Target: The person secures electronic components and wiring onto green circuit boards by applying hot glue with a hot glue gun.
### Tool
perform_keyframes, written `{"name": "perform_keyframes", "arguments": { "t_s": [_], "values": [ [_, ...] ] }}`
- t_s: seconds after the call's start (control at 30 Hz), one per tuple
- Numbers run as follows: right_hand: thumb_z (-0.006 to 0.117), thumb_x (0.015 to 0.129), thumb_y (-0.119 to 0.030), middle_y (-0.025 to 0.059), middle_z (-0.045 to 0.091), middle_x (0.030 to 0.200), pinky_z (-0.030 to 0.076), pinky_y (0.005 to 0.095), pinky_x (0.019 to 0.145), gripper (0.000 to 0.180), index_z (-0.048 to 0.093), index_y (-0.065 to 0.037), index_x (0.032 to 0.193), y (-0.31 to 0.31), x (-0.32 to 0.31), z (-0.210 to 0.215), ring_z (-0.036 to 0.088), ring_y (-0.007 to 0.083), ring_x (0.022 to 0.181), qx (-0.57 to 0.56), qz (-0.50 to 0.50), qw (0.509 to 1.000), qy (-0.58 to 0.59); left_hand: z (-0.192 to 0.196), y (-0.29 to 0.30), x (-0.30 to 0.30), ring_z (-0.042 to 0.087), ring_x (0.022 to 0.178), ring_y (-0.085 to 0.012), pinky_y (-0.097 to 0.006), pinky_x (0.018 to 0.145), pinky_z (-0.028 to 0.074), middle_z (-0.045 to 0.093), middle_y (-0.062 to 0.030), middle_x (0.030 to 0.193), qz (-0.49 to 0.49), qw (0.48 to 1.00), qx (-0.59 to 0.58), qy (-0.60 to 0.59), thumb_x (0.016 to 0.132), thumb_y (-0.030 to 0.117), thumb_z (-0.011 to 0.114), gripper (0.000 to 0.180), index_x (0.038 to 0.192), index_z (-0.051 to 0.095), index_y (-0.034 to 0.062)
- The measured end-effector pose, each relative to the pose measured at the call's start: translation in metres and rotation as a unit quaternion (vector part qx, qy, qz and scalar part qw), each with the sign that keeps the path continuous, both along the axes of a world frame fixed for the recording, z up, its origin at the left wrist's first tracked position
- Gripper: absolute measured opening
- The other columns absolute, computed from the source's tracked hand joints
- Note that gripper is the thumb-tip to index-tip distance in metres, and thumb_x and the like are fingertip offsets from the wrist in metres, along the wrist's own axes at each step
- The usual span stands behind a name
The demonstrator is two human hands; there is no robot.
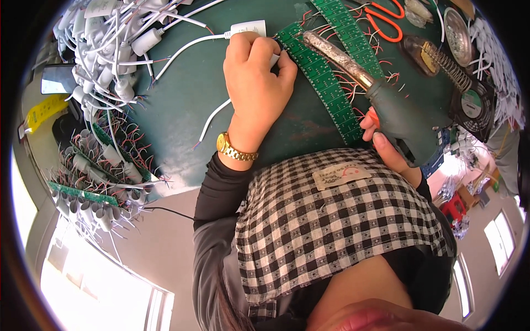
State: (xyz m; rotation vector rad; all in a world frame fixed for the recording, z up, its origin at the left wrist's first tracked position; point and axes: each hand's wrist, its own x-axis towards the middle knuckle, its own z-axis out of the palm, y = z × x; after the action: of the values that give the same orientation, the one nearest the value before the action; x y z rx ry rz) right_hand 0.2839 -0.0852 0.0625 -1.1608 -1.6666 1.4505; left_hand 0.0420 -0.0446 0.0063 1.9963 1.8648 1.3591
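Left hand pinching white wire against green circuit strip mid-desk; right hand clamped on soldering gun. Strip probably light, flexible, fragile: best held by edges.

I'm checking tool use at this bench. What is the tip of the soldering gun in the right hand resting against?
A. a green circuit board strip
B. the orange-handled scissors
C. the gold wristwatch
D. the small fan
A: the right hand holds the soldering gun, whose long tip lies on a green circuit board strip, beside the left hand.
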Motion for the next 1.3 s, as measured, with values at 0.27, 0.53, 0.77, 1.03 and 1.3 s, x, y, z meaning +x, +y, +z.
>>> {"name": "perform_keyframes", "arguments": {
  "t_s": [0.27,0.53,0.77,1.03,1.3],
  "values": [
    [0.065,0.068,-0.001,0.0086,0.064,0.08,0.049,0.0301,0.059,0.017,0.064,-0.003,0.085,0.004,0.001,-0.007,0.061,0.024,0.065,0.07,0.027,0.994,-0.084,0.008,-0.001,-0.001,0.053,0.072,-0.0284,-0.038,0.062,0.044,0.052,-0.0092,0.084,-0.006,0.999,-0.039,0.007,0.063,0.0,0.068,0.017,0.073,0.055,0.0038],
    [0.066,0.068,-0.001,0.0095,0.063,0.081,0.051,0.0305,0.062,0.019,0.063,-0.001,0.087,0.007,0.001,-0.007,0.063,0.0254,0.068,0.077,0.055,0.992,-0.088,0.014,0.001,-0.006,0.054,0.072,-0.0291,-0.038,0.062,0.045,0.051,-0.0096,0.083,-0.031,0.997,-0.063,0.019,0.064,0.001,0.069,0.015,0.071,0.056,0.0028],
    [0.065,0.07,-0.001,0.0127,0.063,0.087,0.051,0.0305,0.063,0.024,0.062,0.001,0.093,0.011,0.002,-0.006,0.063,0.0262,0.07,0.066,0.082,0.991,-0.086,0.019,0.002,-0.007,0.054,0.07,-0.029,-0.038,0.059,0.046,0.049,-0.0096,0.081,-0.029,0.995,-0.087,0.032,0.063,0.002,0.068,0.012,0.068,0.057,0.0021],
    [0.066,0.068,-0.001,0.0127,0.063,0.088,0.051,0.0299,0.064,0.026,0.061,0.002,0.094,0.015,-0.002,-0.002,0.063,0.0263,0.071,0.089,0.085,0.988,-0.091,0.02,0.003,-0.008,0.055,0.07,-0.0285,-0.037,0.059,0.047,0.049,-0.009,0.08,-0.028,0.994,-0.101,0.035,0.063,0.003,0.068,0.011,0.067,0.058,0.0021],
    [0.064,0.072,-0.001,0.0111,0.064,0.087,0.051,0.0282,0.064,0.022,0.063,0.0,0.094,-0.001,0.012,-0.012,0.064,0.0211,0.072,0.053,0.051,0.989,-0.125,0.021,0.003,-0.008,0.055,0.071,-0.0274,-0.037,0.059,0.047,0.049,-0.0076,0.08,-0.023,0.994,-0.103,0.034,0.064,0.004,0.068,0.01,0.067,0.059,0.0027]
  ]
}}
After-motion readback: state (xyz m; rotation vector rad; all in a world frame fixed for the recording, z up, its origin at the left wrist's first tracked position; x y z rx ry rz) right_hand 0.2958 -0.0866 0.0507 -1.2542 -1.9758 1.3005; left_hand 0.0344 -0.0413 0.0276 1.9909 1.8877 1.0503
